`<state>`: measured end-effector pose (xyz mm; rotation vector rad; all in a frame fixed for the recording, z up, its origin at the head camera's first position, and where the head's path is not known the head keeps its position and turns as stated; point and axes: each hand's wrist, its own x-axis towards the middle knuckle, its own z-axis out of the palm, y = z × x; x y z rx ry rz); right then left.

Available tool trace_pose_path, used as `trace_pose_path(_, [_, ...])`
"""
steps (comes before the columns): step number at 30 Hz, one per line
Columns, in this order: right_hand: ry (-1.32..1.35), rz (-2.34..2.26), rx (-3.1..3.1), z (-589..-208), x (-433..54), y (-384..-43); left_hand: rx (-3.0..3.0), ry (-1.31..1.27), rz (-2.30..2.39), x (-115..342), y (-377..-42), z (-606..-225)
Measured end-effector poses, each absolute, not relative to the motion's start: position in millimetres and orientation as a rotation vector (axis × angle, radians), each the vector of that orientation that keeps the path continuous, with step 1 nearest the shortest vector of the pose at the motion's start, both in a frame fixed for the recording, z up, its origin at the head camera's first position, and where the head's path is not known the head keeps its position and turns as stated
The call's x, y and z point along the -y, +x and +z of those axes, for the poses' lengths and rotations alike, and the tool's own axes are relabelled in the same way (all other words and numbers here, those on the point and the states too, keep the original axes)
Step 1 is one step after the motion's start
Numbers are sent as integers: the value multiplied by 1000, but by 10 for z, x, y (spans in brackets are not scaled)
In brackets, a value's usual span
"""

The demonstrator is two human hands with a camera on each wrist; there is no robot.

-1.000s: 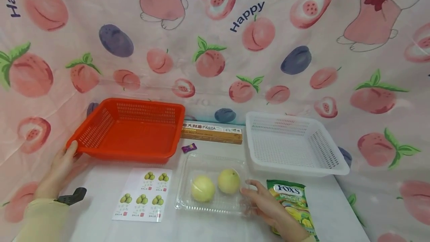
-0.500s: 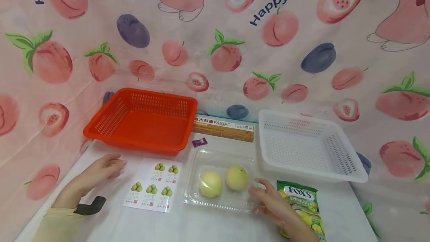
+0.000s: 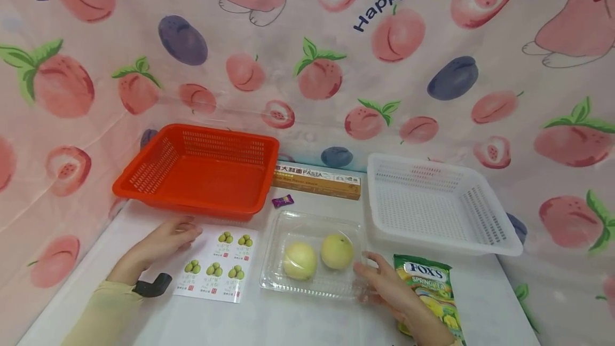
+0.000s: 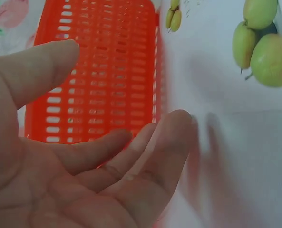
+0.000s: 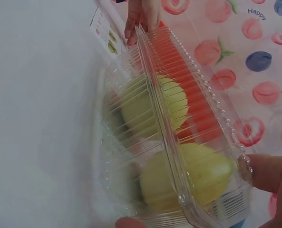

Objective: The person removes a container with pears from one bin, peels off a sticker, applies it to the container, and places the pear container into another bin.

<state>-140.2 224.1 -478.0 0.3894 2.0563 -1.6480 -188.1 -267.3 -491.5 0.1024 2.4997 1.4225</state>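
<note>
My right hand (image 3: 391,284) grips the right side of a clear plastic clamshell box (image 3: 269,276). Inside, behind its ribbed lid, are two round pale yellow fruits (image 3: 300,261). In the right wrist view one digit shows at the box's far corner and another (image 5: 131,223) low at the near end. Bare and relaxed, my left hand (image 3: 160,244) hovers by the upper left edge of a white printed sheet (image 3: 211,287) with pictures of green fruit. Its palm and parted fingers hold nothing in the left wrist view, with the red plastic basket (image 3: 216,180) just beyond.
Behind the box lie a small purple wrapped candy (image 3: 282,201) and a long pasta box (image 3: 317,186). A white plastic basket (image 3: 434,244) stands at the back right. Near my right hand lies a green FOX'S candy bag (image 3: 432,282). A peach-print cloth (image 3: 307,122) hangs behind the table.
My left hand has let go of the red basket's near left corner and moved right and toward me, to the printed sheet. My right hand stays at the clamshell box.
</note>
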Motion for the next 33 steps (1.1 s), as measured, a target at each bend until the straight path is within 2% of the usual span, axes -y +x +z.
trace_pose_path(9, [354, -1487, -2260, -4741, -2258, -1396, -2607, 91, 1259, 2520, -1999, -4966])
trace_pose_path(17, [246, -1390, -2471, -4486, -2234, -1293, -2712, 155, 1124, 2506, -2104, -5023])
trace_pose_path(23, [191, -1451, -2505, -4314, -2162, -1251, -2703, 118, 1112, 2528, -2157, -5106])
trace_pose_path(33, [89, -1566, -2543, -4280, -2109, -1188, -2671, 118, 1120, 2512, -2202, -5092])
